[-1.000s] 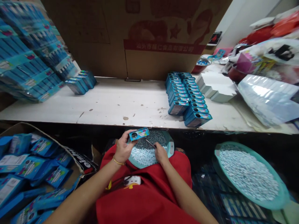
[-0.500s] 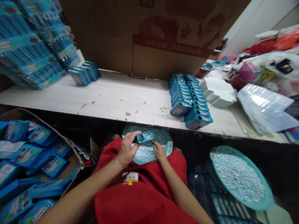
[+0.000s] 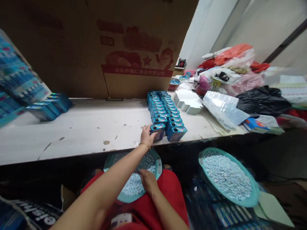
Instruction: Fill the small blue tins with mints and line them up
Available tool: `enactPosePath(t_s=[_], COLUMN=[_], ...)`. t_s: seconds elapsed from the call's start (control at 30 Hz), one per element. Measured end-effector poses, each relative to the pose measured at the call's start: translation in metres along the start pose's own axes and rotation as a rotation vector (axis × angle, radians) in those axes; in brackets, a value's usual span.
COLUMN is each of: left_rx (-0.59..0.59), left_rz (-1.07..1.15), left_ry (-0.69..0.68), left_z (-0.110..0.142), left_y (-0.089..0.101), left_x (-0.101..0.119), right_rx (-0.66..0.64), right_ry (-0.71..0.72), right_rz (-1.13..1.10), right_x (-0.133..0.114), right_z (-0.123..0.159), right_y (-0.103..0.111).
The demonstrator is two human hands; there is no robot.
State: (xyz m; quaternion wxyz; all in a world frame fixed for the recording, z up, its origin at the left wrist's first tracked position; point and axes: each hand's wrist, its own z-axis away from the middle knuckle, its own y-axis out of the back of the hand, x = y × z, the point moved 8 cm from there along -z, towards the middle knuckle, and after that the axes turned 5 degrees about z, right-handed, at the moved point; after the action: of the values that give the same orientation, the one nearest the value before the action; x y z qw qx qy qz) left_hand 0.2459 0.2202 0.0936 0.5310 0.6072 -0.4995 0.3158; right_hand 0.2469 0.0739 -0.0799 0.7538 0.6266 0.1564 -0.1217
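My left hand (image 3: pixel 146 137) is closed around a small blue printed box (image 3: pixel 158 127), which stands upright at the near end of the left row of blue boxes (image 3: pixel 176 133) on the white table. A gold-coloured bangle circles that wrist. Low over my lap, my right hand (image 3: pixel 148 181) pinches a thin dark implement whose far end I cannot make out. Below it sits a teal basin (image 3: pixel 158 164) on my lap, filled with small pale-blue and white candy-like pieces (image 3: pixel 131 185). My left forearm crosses over the basin and hides part of it.
A second teal basin (image 3: pixel 255 193) of similar pieces stands lower right. A large cardboard box (image 3: pixel 79 64) rises behind the white table (image 3: pixel 91 127). White folded cards (image 3: pixel 188 100), plastic bags (image 3: pixel 240 59) and more blue boxes (image 3: pixel 49 107) lie around. The table's front edge runs above my lap.
My left hand has carried the blue box from over the basin up to the table's row of boxes. My right hand stays over the basin. The view has swung right.
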Motion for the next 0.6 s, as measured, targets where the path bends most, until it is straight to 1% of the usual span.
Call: enactPosePath(t_s=[0.07, 0.13, 0.17, 0.2, 0.23, 0.27, 0.3, 0.33, 0.37, 0.4, 0.43, 0.47, 0.53, 0.57, 0.6], left_rx=[-0.031, -0.078, -0.097, -0.108, -0.109, -0.096, -0.065, -0.013, 0.064, 0.164, 0.287, 0.422, 0.701, 0.807, 0.887], left_rz=[-0.051, -0.03, 0.008, 0.058, 0.11, 0.16, 0.198, 0.221, 0.224, 0.2, 0.149, 0.07, -0.157, -0.297, -0.451], left_ry=[0.11, 0.197, 0.213, 0.211, 0.197, 0.174, 0.146, 0.114, 0.084, 0.063, 0.052, 0.057, 0.128, 0.194, 0.285], left_z=[-0.013, -0.016, -0.013, -0.01, -0.004, 0.004, 0.014, 0.026, 0.041, 0.06, 0.082, 0.109, 0.176, 0.214, 0.251], left_y=[-0.021, -0.031, -0.029, -0.022, -0.009, 0.011, 0.038, 0.071, 0.111, 0.156, 0.206, 0.257, 0.359, 0.402, 0.44], left_x=[-0.011, -0.022, -0.026, -0.03, -0.034, -0.038, -0.043, -0.049, -0.056, -0.064, -0.073, -0.082, -0.102, -0.11, -0.118], right_rx=[-0.005, -0.009, -0.01, -0.014, -0.024, -0.038, -0.051, -0.067, -0.075, -0.079, -0.091, -0.11, -0.155, -0.172, -0.201], right_ry=[0.015, 0.021, 0.02, 0.022, 0.024, 0.023, 0.025, 0.024, 0.021, 0.035, 0.023, 0.022, 0.067, 0.11, 0.146], right_rz=[-0.009, -0.017, -0.021, -0.027, -0.038, -0.053, -0.07, -0.085, -0.094, -0.093, -0.072, -0.04, 0.022, 0.051, 0.084], right_x=[0.0, 0.0, 0.001, 0.002, 0.002, 0.003, 0.004, 0.005, 0.007, 0.008, 0.012, 0.015, 0.019, 0.019, 0.019], right_z=[0.0, -0.001, -0.002, -0.003, -0.004, -0.005, -0.004, -0.003, -0.002, -0.001, -0.001, -0.002, -0.006, -0.008, -0.009], right_y=[-0.002, -0.002, -0.002, -0.001, 0.0, 0.0, 0.0, -0.001, -0.003, -0.005, -0.009, -0.016, -0.031, -0.038, -0.045])
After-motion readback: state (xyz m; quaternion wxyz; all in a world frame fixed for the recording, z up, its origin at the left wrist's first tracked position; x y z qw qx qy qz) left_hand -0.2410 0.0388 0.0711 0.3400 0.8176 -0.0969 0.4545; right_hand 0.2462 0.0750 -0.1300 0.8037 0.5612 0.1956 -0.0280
